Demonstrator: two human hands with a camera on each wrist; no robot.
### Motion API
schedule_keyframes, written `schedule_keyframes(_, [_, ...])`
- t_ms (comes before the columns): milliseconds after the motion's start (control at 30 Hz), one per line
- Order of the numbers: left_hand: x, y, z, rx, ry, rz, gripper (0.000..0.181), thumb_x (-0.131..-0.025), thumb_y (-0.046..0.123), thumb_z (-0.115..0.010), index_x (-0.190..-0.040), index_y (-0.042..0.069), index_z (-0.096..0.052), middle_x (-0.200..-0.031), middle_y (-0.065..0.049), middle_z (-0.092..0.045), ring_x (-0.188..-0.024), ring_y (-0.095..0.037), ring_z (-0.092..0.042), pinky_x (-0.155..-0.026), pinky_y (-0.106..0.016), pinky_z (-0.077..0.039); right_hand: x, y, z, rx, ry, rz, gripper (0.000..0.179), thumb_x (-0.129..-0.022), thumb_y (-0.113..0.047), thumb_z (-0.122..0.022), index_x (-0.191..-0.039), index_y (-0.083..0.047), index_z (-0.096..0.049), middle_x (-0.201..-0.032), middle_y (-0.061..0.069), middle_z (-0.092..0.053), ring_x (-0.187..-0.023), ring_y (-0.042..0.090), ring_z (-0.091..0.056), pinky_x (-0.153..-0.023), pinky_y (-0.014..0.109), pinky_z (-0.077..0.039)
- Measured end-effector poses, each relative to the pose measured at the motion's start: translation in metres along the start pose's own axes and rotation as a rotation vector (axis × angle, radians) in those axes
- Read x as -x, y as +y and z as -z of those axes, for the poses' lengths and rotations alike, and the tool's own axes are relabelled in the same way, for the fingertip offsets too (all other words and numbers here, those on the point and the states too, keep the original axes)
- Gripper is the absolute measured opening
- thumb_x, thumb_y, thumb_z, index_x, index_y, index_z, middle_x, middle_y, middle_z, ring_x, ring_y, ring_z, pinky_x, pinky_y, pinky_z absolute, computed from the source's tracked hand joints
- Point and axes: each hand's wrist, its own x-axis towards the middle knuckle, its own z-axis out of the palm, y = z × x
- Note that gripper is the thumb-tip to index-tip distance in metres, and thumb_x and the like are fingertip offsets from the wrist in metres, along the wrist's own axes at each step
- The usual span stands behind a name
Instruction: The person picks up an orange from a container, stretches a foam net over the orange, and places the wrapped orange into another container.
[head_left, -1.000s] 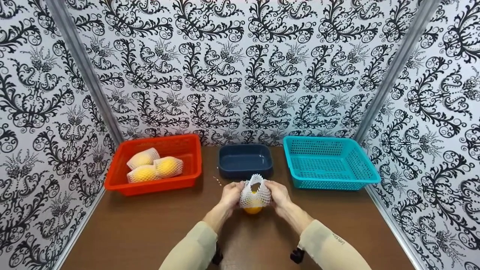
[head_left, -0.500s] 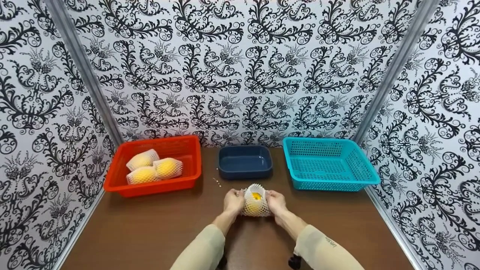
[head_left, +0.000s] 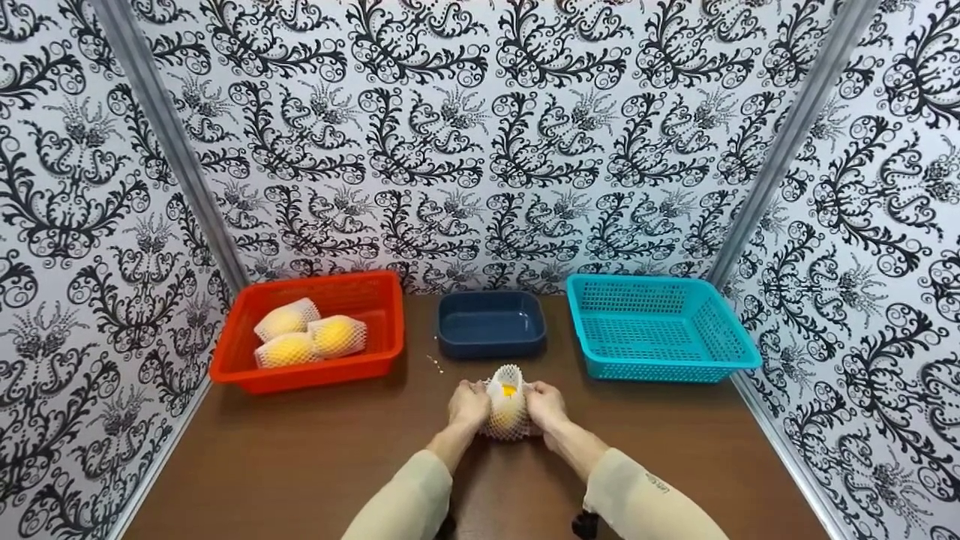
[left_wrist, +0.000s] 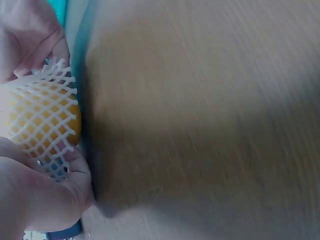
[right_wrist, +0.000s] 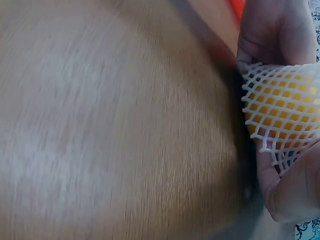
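In the head view a white foam net sleeve (head_left: 504, 429) surrounds a round yellow-orange fruit (head_left: 508, 391), whose exact kind I cannot tell. My left hand (head_left: 469, 405) grips the net's left side with curled fingers. On the opposite side my right hand (head_left: 546, 406) pinches the net. The left wrist view has the fruit (left_wrist: 75, 125) bulging slightly past the net's edge, with the left hand (left_wrist: 55, 192) below it. From the right wrist, the stretched mesh (right_wrist: 282, 107) covers the fruit, and the right hand (right_wrist: 295, 187) holds its lower corner. Some fingertips are hidden behind the net.
A red basket (head_left: 251, 381) at the left holds three yellow fruits (head_left: 289, 350) in foam nets. Straight ahead stands a dark blue tray (head_left: 491, 350), and a turquoise basket (head_left: 660, 369) is at the right. Small pale crumbs (head_left: 436, 364) lie on the brown table (head_left: 315, 450).
The net has come down over the fruit, whose bare underside showed one second ago. Both hands have moved slightly nearer the body, and the net's top opening has narrowed.
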Motion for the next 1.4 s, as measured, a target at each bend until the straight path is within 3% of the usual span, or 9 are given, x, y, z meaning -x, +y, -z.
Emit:
schedule_keyframes(100, [0.004,0.010,0.008,0.050,-0.032,0.052,0.038,-0.111,0.028,-0.050,-0.114,-0.004,-0.071,-0.117,-0.031,-0.077,-0.117,-0.051,-0.074,-0.103,-0.059,-0.061,0.019,-0.020,0.002,-0.032,-0.004,-0.008,0.027,-0.110,-0.025,-0.063,-0.112,-0.003,-0.078,-0.111,0.013,-0.072,-0.105,0.026,-0.062,-0.080,0.034,-0.054])
schedule_keyframes(300, [0.033,0.052,0.050,0.440,-0.175,0.294,0.044,-0.116,0.028,-0.042,-0.130,-0.008,-0.062,-0.123,-0.030,-0.067,-0.098,-0.039,-0.074,-0.074,-0.054,-0.070,0.024,-0.039,0.003,-0.073,-0.004,-0.007,0.024,-0.109,-0.028,-0.067,-0.101,-0.009,-0.079,-0.101,0.003,-0.070,-0.095,0.019,-0.060,-0.072,0.030,-0.052])
schedule_keyframes(367, [0.047,0.067,0.064,0.523,-0.183,0.333,0.043,-0.117,0.027,-0.041,-0.132,-0.009,-0.060,-0.121,-0.028,-0.064,-0.093,-0.036,-0.074,-0.074,-0.054,-0.070,0.022,-0.041,0.003,-0.081,-0.012,-0.015,0.023,-0.108,-0.029,-0.069,-0.099,-0.011,-0.079,-0.100,0.002,-0.070,-0.094,0.018,-0.061,-0.071,0.030,-0.052])
schedule_keyframes(433, [0.051,0.073,0.069,0.562,-0.185,0.353,0.043,-0.118,0.028,-0.040,-0.133,-0.008,-0.059,-0.118,-0.023,-0.062,-0.090,-0.032,-0.072,-0.074,-0.051,-0.070,0.020,-0.043,0.002,-0.086,-0.013,-0.025,0.022,-0.108,-0.029,-0.069,-0.100,-0.011,-0.080,-0.100,0.002,-0.070,-0.093,0.018,-0.061,-0.070,0.030,-0.053])
schedule_keyframes(733, [0.049,0.073,0.068,0.746,-0.223,0.383,0.036,-0.119,0.026,-0.040,-0.127,-0.005,-0.056,-0.102,-0.014,-0.059,-0.078,-0.026,-0.070,-0.070,-0.047,-0.068,0.023,-0.050,0.003,-0.158,-0.008,-0.029,0.022,-0.109,-0.024,-0.064,-0.099,-0.010,-0.078,-0.097,0.003,-0.067,-0.087,0.018,-0.061,-0.063,0.033,-0.054])
schedule_keyframes(967, [0.051,0.068,0.067,0.820,-0.255,0.415,0.029,-0.118,0.025,-0.045,-0.113,0.003,-0.063,-0.088,-0.006,-0.063,-0.075,-0.020,-0.068,-0.066,-0.038,-0.066,0.028,-0.051,0.000,-0.104,0.059,0.039,0.025,-0.109,-0.022,-0.064,-0.111,-0.004,-0.081,-0.115,0.013,-0.076,-0.104,0.023,-0.063,-0.077,0.031,-0.050])
schedule_keyframes(1167, [0.055,0.066,0.070,0.856,-0.284,0.446,0.028,-0.115,0.025,-0.051,-0.092,0.012,-0.063,-0.071,0.000,-0.061,-0.066,-0.016,-0.062,-0.063,-0.034,-0.060,0.031,-0.053,0.000,-0.111,0.066,0.044,0.026,-0.110,-0.023,-0.065,-0.113,-0.003,-0.081,-0.113,0.012,-0.076,-0.103,0.023,-0.064,-0.079,0.030,-0.049])
schedule_keyframes(1400, [0.054,0.065,0.069,0.933,-0.331,0.477,0.024,-0.106,0.012,-0.049,-0.084,0.013,-0.060,-0.074,0.000,-0.058,-0.070,-0.015,-0.057,-0.062,-0.031,-0.053,0.029,-0.052,-0.005,-0.019,0.154,0.151,0.020,-0.107,-0.019,-0.070,-0.108,-0.002,-0.081,-0.107,0.013,-0.082,-0.101,0.024,-0.070,-0.086,0.032,-0.052])
